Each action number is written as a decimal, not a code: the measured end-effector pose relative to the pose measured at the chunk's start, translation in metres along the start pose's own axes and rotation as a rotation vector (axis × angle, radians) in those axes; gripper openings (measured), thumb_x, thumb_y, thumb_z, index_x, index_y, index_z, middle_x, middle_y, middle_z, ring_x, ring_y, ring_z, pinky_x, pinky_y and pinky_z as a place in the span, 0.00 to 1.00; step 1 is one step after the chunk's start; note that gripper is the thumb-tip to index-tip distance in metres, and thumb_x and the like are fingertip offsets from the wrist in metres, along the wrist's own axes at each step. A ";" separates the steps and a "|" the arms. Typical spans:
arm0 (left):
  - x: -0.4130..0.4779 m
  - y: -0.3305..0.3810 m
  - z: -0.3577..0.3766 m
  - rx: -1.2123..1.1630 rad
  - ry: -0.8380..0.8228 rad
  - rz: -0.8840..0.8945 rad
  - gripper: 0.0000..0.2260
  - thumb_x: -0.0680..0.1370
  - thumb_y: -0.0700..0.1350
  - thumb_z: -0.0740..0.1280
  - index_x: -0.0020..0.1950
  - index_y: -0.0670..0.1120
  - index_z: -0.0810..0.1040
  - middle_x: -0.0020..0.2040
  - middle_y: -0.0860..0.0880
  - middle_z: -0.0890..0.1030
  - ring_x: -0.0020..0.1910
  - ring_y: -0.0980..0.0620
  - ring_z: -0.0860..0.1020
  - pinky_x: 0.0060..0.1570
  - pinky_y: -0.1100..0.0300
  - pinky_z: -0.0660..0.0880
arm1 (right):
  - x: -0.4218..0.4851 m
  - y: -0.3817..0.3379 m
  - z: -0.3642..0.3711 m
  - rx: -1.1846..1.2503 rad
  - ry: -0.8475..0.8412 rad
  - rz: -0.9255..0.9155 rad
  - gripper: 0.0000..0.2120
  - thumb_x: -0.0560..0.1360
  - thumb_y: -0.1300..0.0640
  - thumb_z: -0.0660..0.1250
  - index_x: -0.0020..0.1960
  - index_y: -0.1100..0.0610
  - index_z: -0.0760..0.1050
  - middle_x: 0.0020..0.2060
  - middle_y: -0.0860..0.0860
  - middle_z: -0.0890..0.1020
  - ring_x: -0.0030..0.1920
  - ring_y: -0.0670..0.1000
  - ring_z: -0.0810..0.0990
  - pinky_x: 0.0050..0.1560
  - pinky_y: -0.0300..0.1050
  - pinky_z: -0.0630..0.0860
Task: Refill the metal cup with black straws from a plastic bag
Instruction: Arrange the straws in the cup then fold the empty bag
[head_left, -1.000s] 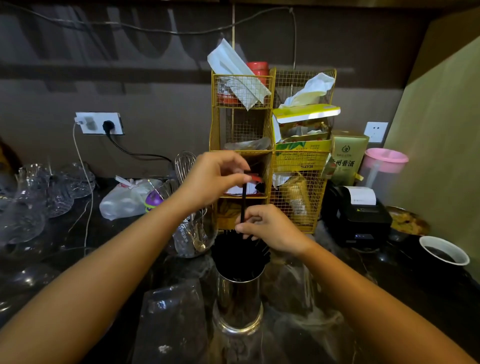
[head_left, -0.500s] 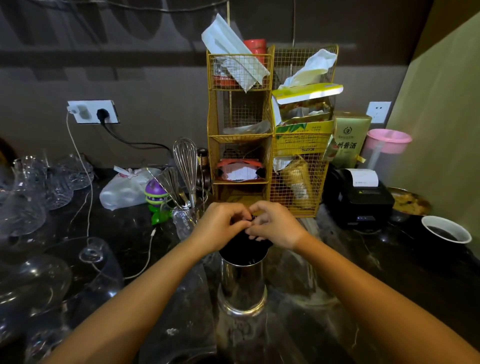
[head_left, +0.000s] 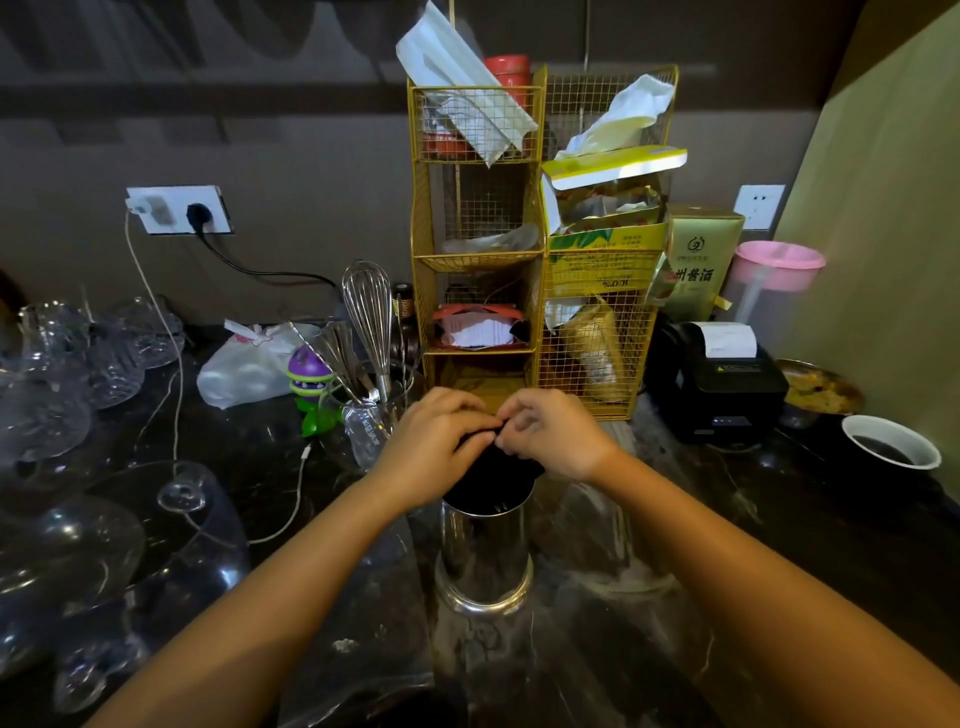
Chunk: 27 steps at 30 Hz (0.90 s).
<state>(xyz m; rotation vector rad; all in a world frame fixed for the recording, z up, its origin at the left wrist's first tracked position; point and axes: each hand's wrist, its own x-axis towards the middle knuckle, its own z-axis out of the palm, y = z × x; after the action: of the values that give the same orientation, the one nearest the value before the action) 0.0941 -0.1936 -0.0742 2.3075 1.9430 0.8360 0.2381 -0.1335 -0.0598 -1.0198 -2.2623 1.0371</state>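
On the left of the dark desk (head_left: 779, 545) I count several clear glasses, too overlapped to number, one white tied bag (head_left: 244, 371), then one glass jar (head_left: 371, 415) with one whisk (head_left: 370, 312) and some cutlery. My left hand (head_left: 434, 441) is curled over the near-left side of the black straws (head_left: 493, 475), fingers pinched at their tops. One metal cup (head_left: 483, 551) stands upright at centre, the straws packed in it as a single dark bundle I cannot count. My right hand (head_left: 553, 434) meets the left, fingertips narrow on the same tops. I judge I am settling the last straws; next calls for pressing them level and letting go. A clear plastic bag (head_left: 363, 623) lies beside the cup. Behind stands one yellow rack (head_left: 535, 249).
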 end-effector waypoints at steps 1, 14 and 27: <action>0.000 -0.001 -0.004 0.028 -0.004 -0.001 0.18 0.74 0.53 0.57 0.60 0.49 0.74 0.61 0.45 0.76 0.62 0.45 0.69 0.62 0.46 0.67 | 0.000 -0.004 -0.001 -0.012 0.024 -0.012 0.11 0.71 0.61 0.67 0.53 0.60 0.75 0.35 0.49 0.79 0.40 0.48 0.77 0.47 0.44 0.75; -0.056 -0.044 -0.060 0.293 -0.042 -0.173 0.34 0.63 0.74 0.33 0.64 0.60 0.33 0.69 0.54 0.37 0.69 0.53 0.36 0.70 0.50 0.40 | -0.006 -0.062 0.038 -0.330 -0.125 -0.382 0.36 0.76 0.44 0.55 0.73 0.55 0.36 0.76 0.50 0.42 0.75 0.46 0.41 0.71 0.40 0.42; -0.196 -0.092 0.006 0.258 -0.424 -0.371 0.30 0.68 0.68 0.40 0.65 0.59 0.35 0.69 0.51 0.35 0.70 0.50 0.35 0.68 0.53 0.38 | -0.041 0.006 0.132 -0.618 -0.561 -0.369 0.36 0.77 0.45 0.53 0.72 0.56 0.33 0.75 0.53 0.36 0.74 0.49 0.35 0.70 0.41 0.38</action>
<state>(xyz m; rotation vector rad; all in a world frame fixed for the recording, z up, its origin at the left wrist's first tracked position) -0.0043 -0.3504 -0.1857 1.9184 2.2552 0.0619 0.1819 -0.2220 -0.1499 -0.4937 -3.1935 0.5009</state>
